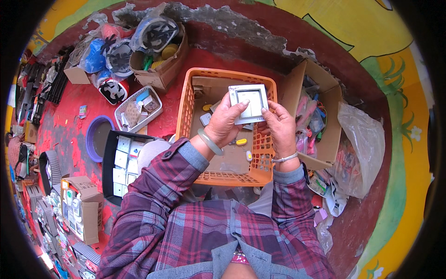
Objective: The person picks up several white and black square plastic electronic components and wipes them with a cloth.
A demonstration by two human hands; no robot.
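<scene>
Over the orange plastic basket [186, 109] I hold a flat, square white box [254, 108] with a dark-framed window; what looks like a wall switch shows inside it. My left hand [222, 120] grips its left side, with the thumb lying across the front. On the right edge, my right hand [281, 130] pinches the box between thumb and fingers. Below my hands, a small yellow item [241, 142] and a white-and-yellow one [249, 156] lie on the basket's cardboard-lined bottom. My hands partly hide other small things in there.
A black tray [108, 165] of white boxes stands left, beside a purple basin [88, 142] and a white basket [158, 109]. Cardboard boxes flank the orange basket: a filled one [172, 69] far left, another [327, 88] right. A clear plastic bag [364, 144] leans at the right.
</scene>
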